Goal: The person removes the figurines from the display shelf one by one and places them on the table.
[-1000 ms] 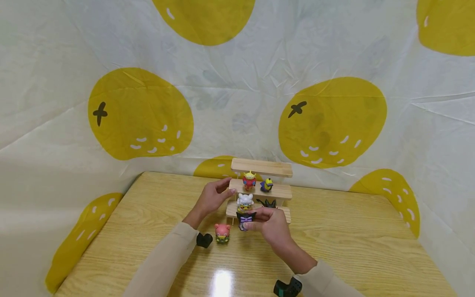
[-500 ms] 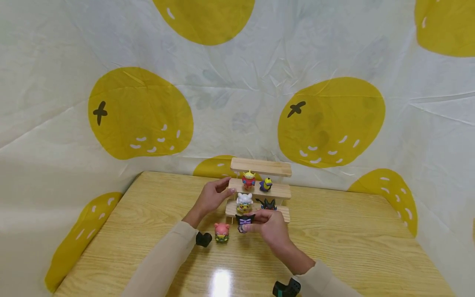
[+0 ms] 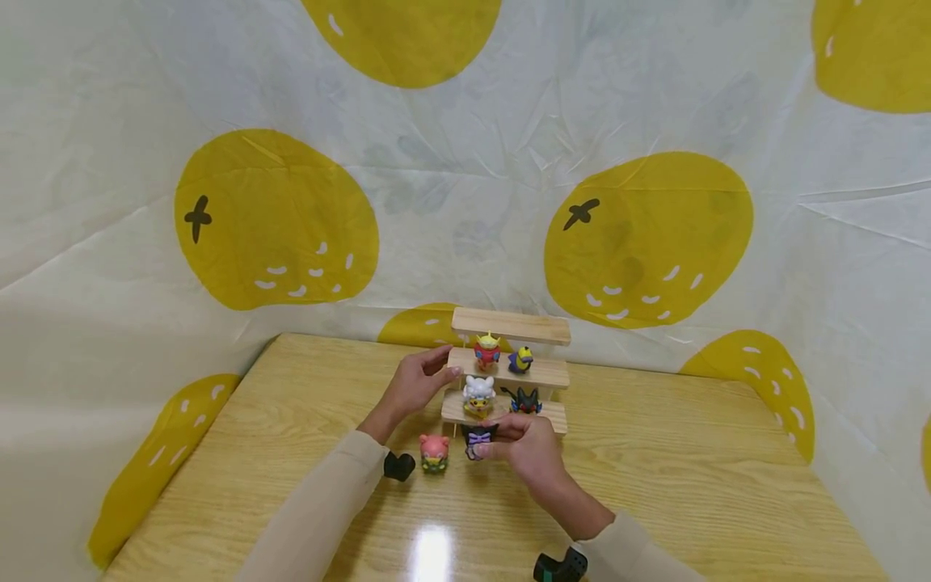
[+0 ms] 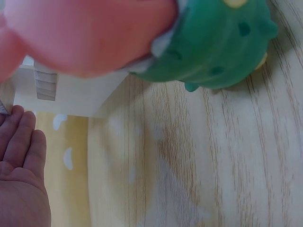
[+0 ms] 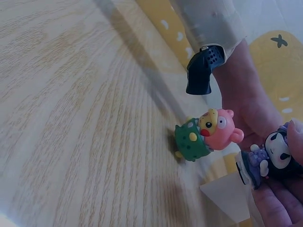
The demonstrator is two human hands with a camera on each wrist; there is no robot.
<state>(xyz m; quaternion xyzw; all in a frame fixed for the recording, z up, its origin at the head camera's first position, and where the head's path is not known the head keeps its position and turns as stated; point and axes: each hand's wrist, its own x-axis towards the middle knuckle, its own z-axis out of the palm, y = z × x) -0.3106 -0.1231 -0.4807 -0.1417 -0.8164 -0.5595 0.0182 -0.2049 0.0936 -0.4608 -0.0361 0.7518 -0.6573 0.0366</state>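
Head view shows the right hand [image 3: 534, 454] pinching the black-and-purple figurine [image 3: 478, 439], just shifted slightly nearer and so seemingly held before the wooden stand [image 3: 512, 326] rather than on it, while the left hand [image 3: 414, 385], fingers fairly straight, lies at the stand's left end.

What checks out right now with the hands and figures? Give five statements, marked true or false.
1. The right hand grips the figure with the purple bow. True.
2. That figure stands on the top shelf. False: it is in front of the lowest shelf.
3. The left hand is at the wooden stand's left end. True.
4. The pink-headed figure is on the table. True.
5. The lowest shelf bears only one figure. False: two, the white-hooded figure and the black figure.
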